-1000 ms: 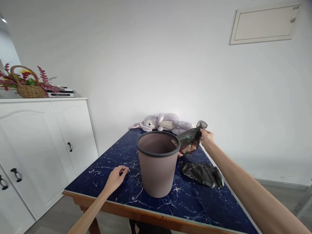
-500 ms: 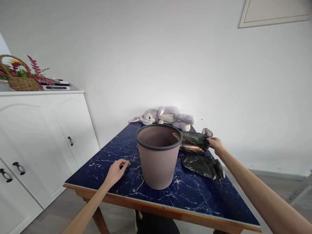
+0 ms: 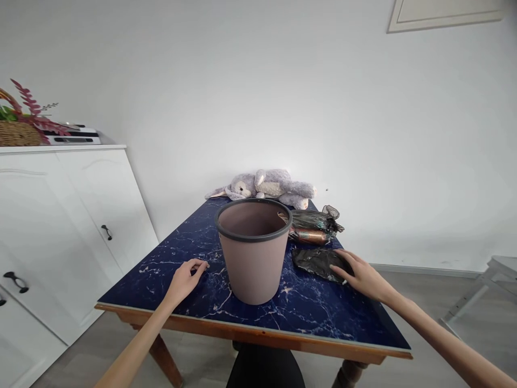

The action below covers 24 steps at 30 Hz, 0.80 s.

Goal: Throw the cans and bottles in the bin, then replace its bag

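Note:
A mauve waste bin [image 3: 252, 253] with a dark grey rim stands upright in the middle of the blue marble-patterned table [image 3: 315, 312]. My left hand [image 3: 183, 278] rests on the tabletop left of the bin, fingers loosely curled and holding nothing. My right hand [image 3: 361, 276] lies flat with fingers spread on a folded black plastic bag [image 3: 317, 261] to the right of the bin. Behind that bag a filled dark bag [image 3: 315, 226] lies on the table beside the bin's rim.
A grey plush toy [image 3: 266, 187] lies at the table's far end against the wall. A white cabinet [image 3: 60, 215] stands at the left, with a wicker flower basket [image 3: 16, 126] on top. A pale stool [image 3: 493, 280] is at the right.
My right hand let go of the filled dark bag, which now lies on the table, and moved down onto the folded black bag. The left hand stayed put.

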### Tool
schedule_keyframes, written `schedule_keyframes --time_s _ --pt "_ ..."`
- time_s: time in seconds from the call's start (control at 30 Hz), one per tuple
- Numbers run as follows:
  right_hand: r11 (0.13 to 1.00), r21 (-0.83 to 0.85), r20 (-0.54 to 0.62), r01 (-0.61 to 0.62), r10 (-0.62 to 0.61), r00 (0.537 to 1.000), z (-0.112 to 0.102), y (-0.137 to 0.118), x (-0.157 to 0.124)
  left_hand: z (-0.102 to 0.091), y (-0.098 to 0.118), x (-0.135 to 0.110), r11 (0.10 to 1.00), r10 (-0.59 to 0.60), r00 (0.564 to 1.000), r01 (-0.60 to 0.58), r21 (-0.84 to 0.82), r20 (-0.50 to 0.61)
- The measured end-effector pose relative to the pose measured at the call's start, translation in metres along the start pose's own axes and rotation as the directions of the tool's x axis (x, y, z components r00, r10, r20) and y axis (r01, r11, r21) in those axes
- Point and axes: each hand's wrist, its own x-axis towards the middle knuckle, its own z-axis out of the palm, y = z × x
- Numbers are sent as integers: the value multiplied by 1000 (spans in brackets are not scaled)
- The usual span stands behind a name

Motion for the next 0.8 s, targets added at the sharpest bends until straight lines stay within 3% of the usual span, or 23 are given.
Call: schedule_keyframes --time_s 0.13,0.27,0.37,0.43,0.5,0.57,0.63,0.73,0.8 --pt "998 -61 113 16 -9 994 -11 -28 -25 -1 4 0 999 -37 999 38 -19 24" --pt "993 56 182 100 -109 977 -32 -60 -38 1 12 -11 994 -94 994 97 -43 62" --pt "993 113 72 44 -52 996 -41 -66 -41 5 26 -32 995 -90 992 94 -39 93" --pt "993 88 -55 -74 79 995 -39 -56 -39 9 43 -51 996 -62 989 70 -55 132" --pt "978 76 -97 -195 202 975 -32 -40 -36 14 67 -71 993 -4 977 29 -112 215" --pt "962 97 -53 -254 260 964 -23 -28 -34 20 97 -88 981 89 933 -22 -190 348" --pt "960 133 -19 -246 250 968 -17 -27 -34 27 129 -101 968 169 853 -49 -246 494" --pt "975 159 -67 -152 165 984 -16 -47 -42 36 166 -111 956 234 742 -57 -288 629" --pt "984 162 -107 -72 90 990 -22 -69 -52 42 178 -110 959 225 729 -47 -280 646"
